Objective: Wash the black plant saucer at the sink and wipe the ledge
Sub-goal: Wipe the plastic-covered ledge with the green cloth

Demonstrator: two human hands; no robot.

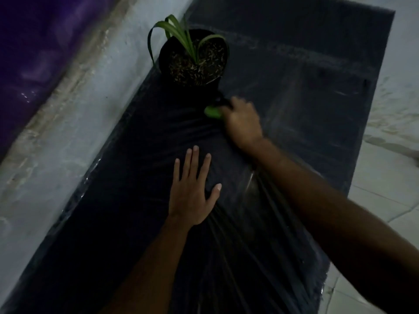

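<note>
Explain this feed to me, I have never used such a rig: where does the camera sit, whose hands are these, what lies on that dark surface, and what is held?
There is no machine: a person works with two bare hands, and the single picture comes from a camera worn on their head, looking down. The long dark ledge, partly under a shiny wrinkled sheet, runs along a pale wall. On it stands a round black pot of soil with a thin green-leaved plant. The left hand lies flat on the sheet, fingers straight, holding nothing. The right hand, near the pot, grips a small green object, too blurred to identify.
</note>
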